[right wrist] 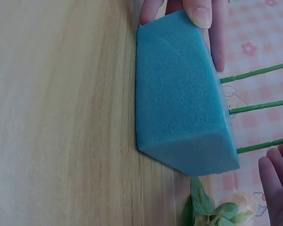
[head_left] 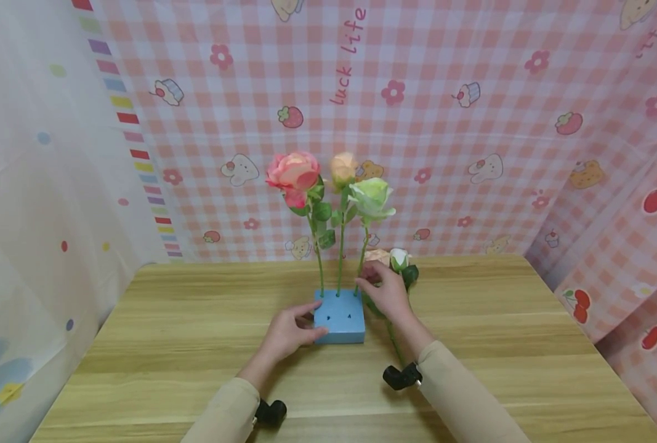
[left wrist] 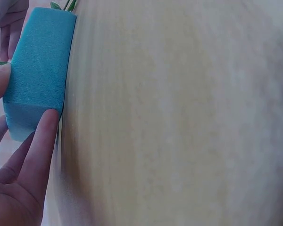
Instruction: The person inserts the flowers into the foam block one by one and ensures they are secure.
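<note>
Sleeves (head_left: 469,397) foremost; left fingers (left wrist: 41,150) grip blue block (head_left: 338,314), right fingers (head_left: 368,285) pinch stem (head_left: 364,246), partly hiding lying roses (head_left: 399,259).

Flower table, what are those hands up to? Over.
Left hand grips blue block. Right hand at stem of green rose, standing in block. White rose lying close beyond right hand.

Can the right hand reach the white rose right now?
Probably yes: the white rose lies just beyond the right hand, nothing visible between, though that hand is at the green rose's stem.
</note>
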A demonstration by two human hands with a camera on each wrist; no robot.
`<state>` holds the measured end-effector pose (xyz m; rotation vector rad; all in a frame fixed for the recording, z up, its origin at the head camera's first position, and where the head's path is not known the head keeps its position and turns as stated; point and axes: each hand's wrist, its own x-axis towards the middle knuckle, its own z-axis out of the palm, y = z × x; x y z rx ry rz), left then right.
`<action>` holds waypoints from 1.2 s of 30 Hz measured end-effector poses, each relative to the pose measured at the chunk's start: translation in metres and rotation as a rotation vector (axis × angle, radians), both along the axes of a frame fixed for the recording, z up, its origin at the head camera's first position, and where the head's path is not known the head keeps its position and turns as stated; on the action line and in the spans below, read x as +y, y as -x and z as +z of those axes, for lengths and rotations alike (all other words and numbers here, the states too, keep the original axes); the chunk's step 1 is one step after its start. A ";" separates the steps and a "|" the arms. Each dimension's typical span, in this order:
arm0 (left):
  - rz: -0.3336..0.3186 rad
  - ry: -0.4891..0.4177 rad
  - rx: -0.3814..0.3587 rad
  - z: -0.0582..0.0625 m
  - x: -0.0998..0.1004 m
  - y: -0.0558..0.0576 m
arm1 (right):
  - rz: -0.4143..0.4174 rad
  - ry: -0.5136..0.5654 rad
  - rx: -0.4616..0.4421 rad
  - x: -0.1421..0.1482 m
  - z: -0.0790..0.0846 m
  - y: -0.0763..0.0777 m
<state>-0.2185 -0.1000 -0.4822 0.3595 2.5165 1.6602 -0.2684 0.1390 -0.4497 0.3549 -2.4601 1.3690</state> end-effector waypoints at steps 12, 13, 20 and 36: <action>-0.008 -0.008 -0.003 -0.001 -0.001 0.000 | 0.111 0.024 -0.149 0.024 -0.003 -0.011; -0.009 -0.008 -0.003 -0.001 -0.001 0.000 | 0.115 0.021 -0.162 0.026 -0.003 -0.013; -0.011 -0.018 -0.008 -0.001 -0.001 0.000 | 0.171 0.022 -0.220 0.048 -0.004 -0.026; 0.000 0.014 0.003 -0.001 0.000 0.001 | 0.176 0.006 -0.316 0.097 -0.002 -0.051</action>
